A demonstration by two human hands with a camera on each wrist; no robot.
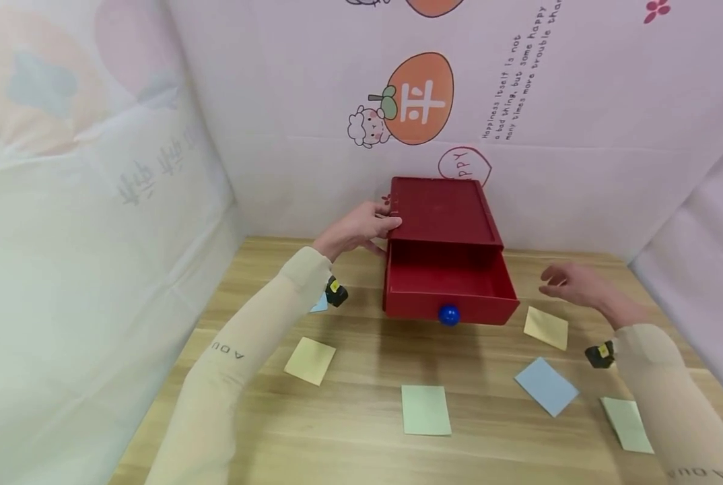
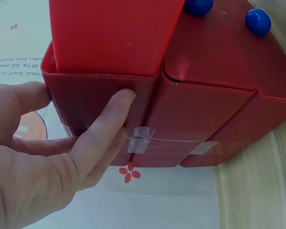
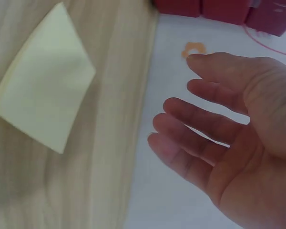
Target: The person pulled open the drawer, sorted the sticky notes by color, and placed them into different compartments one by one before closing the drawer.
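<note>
Head view, left to right: a yellow note (image 1: 310,361) on the wood-grain table (image 1: 349,431), then a sliver of blue note (image 1: 320,305) mostly behind the left sleeve (image 1: 249,330). Next, the left hand (image 1: 358,229) against the left side of the red drawer unit (image 1: 440,210), thumb at the top edge, fingers spread and nearly straight along the wall, no pinch visible. At centre, the unit, close to the printed backdrop (image 1: 301,101), with the top drawer (image 1: 410,306) pulled well out and a blue knob (image 1: 449,315) on its front; nearer, a pale green note (image 1: 426,411). From the left wrist view, lower drawers (image 2: 209,45) pushed in, clear tape (image 2: 139,140) along the side. Looks like thin moulded plastic: probably light, fairly stiff, smooth enough to slip, perhaps apt to skid or tip forward. Best steadied by the upper side edges; best pulled by the round knob, pinched between thumb and finger. Farther right, a second yellow note (image 1: 546,328) and a second blue note (image 1: 546,386), then the right hand (image 1: 570,281), touching nothing visible, fingers loosely curved and apart. Last, another green note (image 1: 628,424).
</note>
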